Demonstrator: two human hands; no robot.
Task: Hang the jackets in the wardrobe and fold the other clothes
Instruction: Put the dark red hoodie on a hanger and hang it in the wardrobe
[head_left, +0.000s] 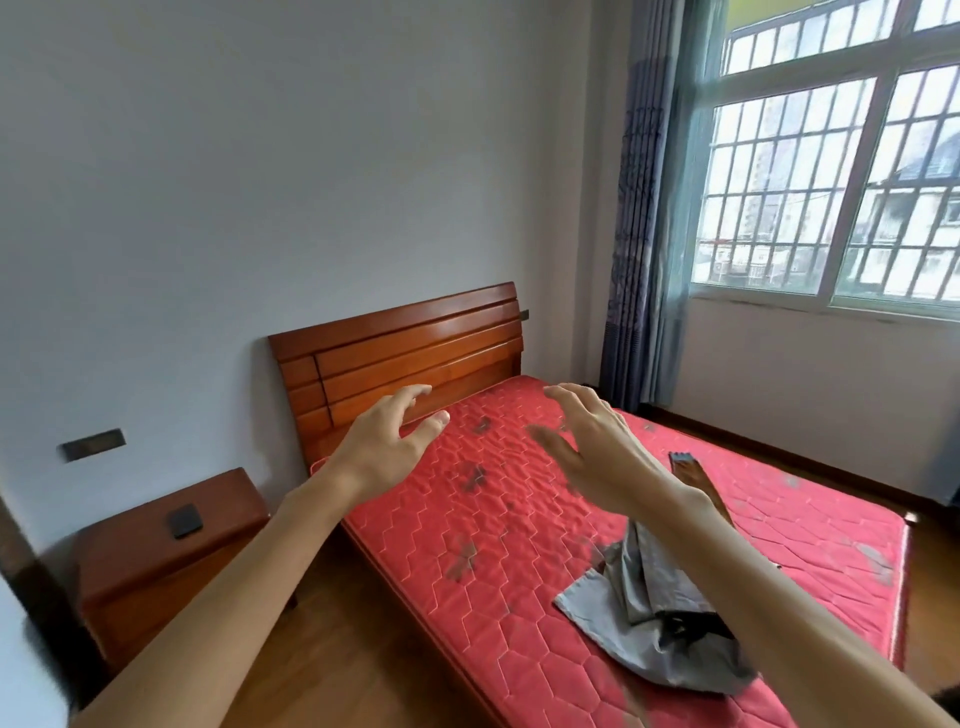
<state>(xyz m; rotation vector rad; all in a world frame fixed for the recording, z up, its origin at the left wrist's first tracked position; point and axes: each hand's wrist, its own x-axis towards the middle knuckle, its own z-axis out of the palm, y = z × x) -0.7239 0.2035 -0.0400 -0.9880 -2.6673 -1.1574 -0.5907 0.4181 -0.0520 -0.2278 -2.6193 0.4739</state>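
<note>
- While both arms reach out over the bed, the left hand (384, 447) hangs in the air in front of the headboard (405, 353), its fingers (410, 396) spread and lightly bent, holding nothing.
- The right hand (597, 457) hovers above the red mattress (493, 519), fingers apart and relaxed, touching nothing.
- A grey garment (649, 623) lies crumpled on the near right part of the mattress, partly hidden beneath the right forearm.
- Farther along the mattress, a brown object (698, 480) shows from behind that forearm; what it is cannot be told.
- A wooden nightstand (156, 571) stands left of the bed, with a small dark object (184, 521) on top.
- A barred window (831, 208) and a blue curtain (639, 234) fill the far right.
</note>
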